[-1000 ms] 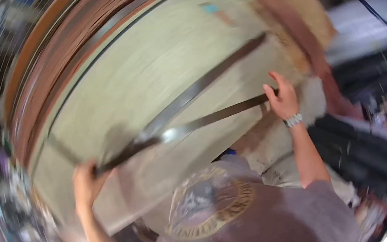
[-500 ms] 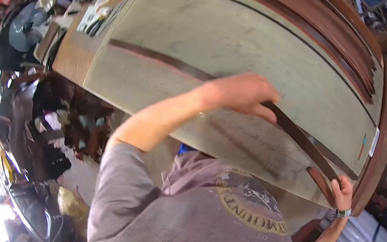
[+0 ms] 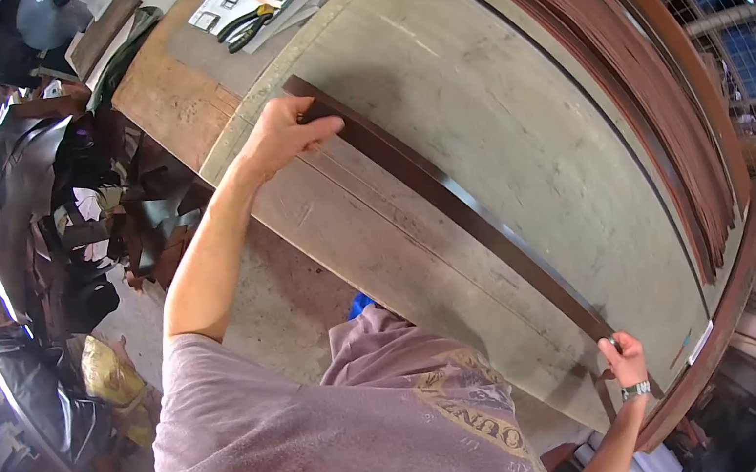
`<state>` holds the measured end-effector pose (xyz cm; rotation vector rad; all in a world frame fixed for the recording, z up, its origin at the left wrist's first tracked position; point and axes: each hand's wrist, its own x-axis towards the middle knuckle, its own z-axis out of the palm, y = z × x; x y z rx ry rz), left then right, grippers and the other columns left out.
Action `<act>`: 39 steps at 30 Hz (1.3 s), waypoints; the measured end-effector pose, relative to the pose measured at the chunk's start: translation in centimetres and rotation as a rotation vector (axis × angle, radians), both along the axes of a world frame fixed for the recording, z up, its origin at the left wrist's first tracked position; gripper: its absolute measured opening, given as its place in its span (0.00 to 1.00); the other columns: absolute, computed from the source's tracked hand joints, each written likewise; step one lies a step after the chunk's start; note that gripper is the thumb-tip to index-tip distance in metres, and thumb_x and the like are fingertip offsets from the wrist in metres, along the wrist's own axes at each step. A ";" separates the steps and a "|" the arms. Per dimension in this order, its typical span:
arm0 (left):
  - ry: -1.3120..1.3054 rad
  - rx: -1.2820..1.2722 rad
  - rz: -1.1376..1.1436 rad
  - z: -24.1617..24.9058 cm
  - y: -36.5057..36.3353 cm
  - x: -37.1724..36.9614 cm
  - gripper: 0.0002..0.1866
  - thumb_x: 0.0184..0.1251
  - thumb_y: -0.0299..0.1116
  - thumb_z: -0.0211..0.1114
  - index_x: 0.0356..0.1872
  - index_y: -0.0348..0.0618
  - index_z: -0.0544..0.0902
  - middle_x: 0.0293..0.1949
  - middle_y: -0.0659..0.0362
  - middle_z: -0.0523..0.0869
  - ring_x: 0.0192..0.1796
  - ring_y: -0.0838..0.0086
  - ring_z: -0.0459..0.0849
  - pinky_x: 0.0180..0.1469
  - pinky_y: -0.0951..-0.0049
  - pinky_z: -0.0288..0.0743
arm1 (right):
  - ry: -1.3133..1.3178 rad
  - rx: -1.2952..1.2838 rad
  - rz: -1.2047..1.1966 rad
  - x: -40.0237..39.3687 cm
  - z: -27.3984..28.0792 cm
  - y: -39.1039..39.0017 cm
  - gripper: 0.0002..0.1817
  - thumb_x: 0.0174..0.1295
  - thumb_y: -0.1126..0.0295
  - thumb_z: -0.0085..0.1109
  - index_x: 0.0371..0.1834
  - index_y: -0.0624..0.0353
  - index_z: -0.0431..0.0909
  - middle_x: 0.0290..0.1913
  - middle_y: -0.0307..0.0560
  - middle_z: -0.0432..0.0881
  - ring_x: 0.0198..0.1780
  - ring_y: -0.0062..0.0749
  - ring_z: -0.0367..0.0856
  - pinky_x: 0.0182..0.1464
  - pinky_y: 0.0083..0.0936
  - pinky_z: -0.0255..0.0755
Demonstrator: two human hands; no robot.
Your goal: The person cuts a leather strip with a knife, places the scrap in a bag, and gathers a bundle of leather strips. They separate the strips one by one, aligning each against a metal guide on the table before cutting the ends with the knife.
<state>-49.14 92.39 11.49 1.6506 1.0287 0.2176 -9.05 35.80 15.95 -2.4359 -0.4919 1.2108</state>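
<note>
A long dark brown strap (image 3: 430,190) stretches diagonally over the pale worktable (image 3: 500,133). My left hand (image 3: 283,134) is closed on it near its upper-left end, thumb and fingers pinching. Toward the lower right, my right hand (image 3: 623,359), with a watch at the wrist, pinches the strap near the table's corner. A short length of strap hangs below my right hand over the table edge. Another dark strip shows partly along the held one; the held strap covers much of it.
Stacked reddish-brown strips (image 3: 641,86) lie along the table's far side. Black-handled pliers (image 3: 248,25) and printed papers (image 3: 230,0) are at the upper left. Dark leather pieces (image 3: 20,159) are heaped on the left, and a yellow bag (image 3: 111,375) is below them.
My left hand has moved up and left to the strap's far end. The held strap has gone from a slack, raised curve to a straight stretch beside the strip on the table.
</note>
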 end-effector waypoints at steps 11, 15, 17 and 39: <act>0.148 0.733 0.531 -8.0 2.6 -0.2 0.18 0.56 0.37 0.81 0.41 0.36 0.88 0.49 0.55 0.83 0.53 0.60 0.77 0.60 0.62 0.71 | 0.117 -0.026 0.029 -0.8 -3.3 10.4 0.15 0.65 0.61 0.74 0.30 0.56 0.79 0.21 0.28 0.76 0.20 0.11 0.68 0.21 0.16 0.59; 0.133 0.644 0.619 -8.0 2.4 0.2 0.18 0.57 0.36 0.80 0.45 0.41 0.88 0.51 0.56 0.83 0.57 0.60 0.76 0.64 0.61 0.71 | 0.136 -0.087 0.022 -0.1 -4.0 10.5 0.13 0.65 0.64 0.74 0.30 0.56 0.79 0.20 0.29 0.76 0.18 0.11 0.68 0.19 0.15 0.58; 0.083 0.608 0.649 -8.3 2.3 0.4 0.18 0.57 0.36 0.80 0.47 0.42 0.87 0.51 0.55 0.83 0.59 0.59 0.75 0.65 0.60 0.70 | 0.152 -0.114 0.006 0.0 -3.8 10.8 0.13 0.65 0.64 0.74 0.30 0.56 0.79 0.20 0.29 0.76 0.18 0.11 0.68 0.19 0.15 0.59; 0.125 0.629 0.731 -9.4 3.0 1.2 0.13 0.69 0.39 0.73 0.46 0.42 0.93 0.42 0.54 0.94 0.45 0.75 0.90 0.51 0.72 0.81 | 0.177 -0.125 0.034 -1.0 -3.5 10.7 0.12 0.68 0.60 0.71 0.40 0.57 0.83 0.30 0.31 0.79 0.30 0.16 0.74 0.33 0.23 0.73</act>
